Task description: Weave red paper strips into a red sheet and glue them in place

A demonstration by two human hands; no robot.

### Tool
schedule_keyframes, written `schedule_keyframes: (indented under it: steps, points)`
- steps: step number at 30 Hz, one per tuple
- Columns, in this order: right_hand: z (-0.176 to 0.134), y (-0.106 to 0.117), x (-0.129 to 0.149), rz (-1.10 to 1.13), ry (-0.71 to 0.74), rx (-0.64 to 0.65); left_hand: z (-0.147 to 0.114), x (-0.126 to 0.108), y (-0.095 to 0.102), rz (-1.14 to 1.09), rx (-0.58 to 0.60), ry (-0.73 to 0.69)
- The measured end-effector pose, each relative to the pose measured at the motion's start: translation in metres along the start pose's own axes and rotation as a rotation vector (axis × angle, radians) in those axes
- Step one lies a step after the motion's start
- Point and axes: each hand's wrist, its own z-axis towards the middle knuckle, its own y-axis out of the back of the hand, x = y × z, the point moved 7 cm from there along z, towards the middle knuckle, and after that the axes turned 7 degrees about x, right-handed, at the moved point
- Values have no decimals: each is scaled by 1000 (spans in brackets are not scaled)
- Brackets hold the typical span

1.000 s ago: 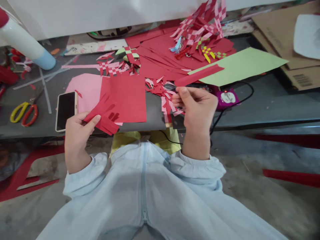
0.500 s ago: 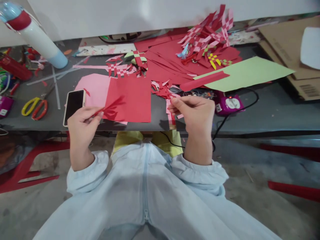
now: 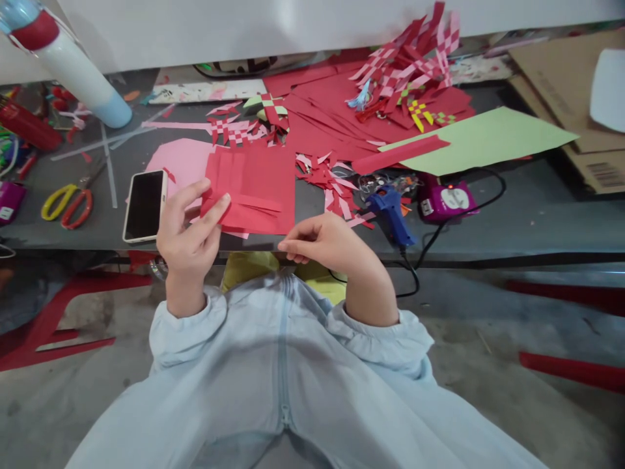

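My left hand [image 3: 189, 225] pinches red paper strips [image 3: 251, 204] between thumb and fingers. Some of these strips point upward and others reach to the right, forming a corner. They are over a red paper sheet [image 3: 279, 174], which overlaps a pink sheet [image 3: 180, 159]. My right hand [image 3: 328, 244] is at the table's front edge, right of the red sheet, with thumb and fingertips pressed together. Whatever may be between those fingertips is too small or hidden to make out. Beyond it on the right lies a blue glue gun [image 3: 392, 212].
A phone [image 3: 145, 205] and scissors [image 3: 73, 203] lie at left, near a tall bottle [image 3: 88, 81]. Red paper strips and woven checkered pieces [image 3: 390, 81] are heaped at the back. At right are a green sheet [image 3: 502, 143], a purple box with a cable [image 3: 452, 198] and cardboard [image 3: 551, 91].
My left hand has moved right, bringing the red strips over the red sheet and spreading them. My right hand has moved left and nearer to me, uncovering the blue glue gun.
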Motion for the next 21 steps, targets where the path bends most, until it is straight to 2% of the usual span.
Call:
schedule_keyframes:
  steps: [5, 8, 12, 15, 19, 21]
  points:
    - [6, 3, -11, 400, 18, -116, -3, -3, -3, 20, -48, 3]
    - [11, -5, -10, 544, 52, -119, -2, -9, -7, 27, -56, -4]
    - [19, -19, -3, 664, 117, -79, 1, -19, -15, 27, -50, -34]
    - [26, -26, -1, 737, 107, -74, 2, -27, -21, 31, -23, -59]
    - [31, -26, -3, 771, 141, -133, 2, -33, -28, 27, 24, -97]
    - [31, -22, -4, 731, 182, -179, 1, -31, -31, -4, 46, -52]
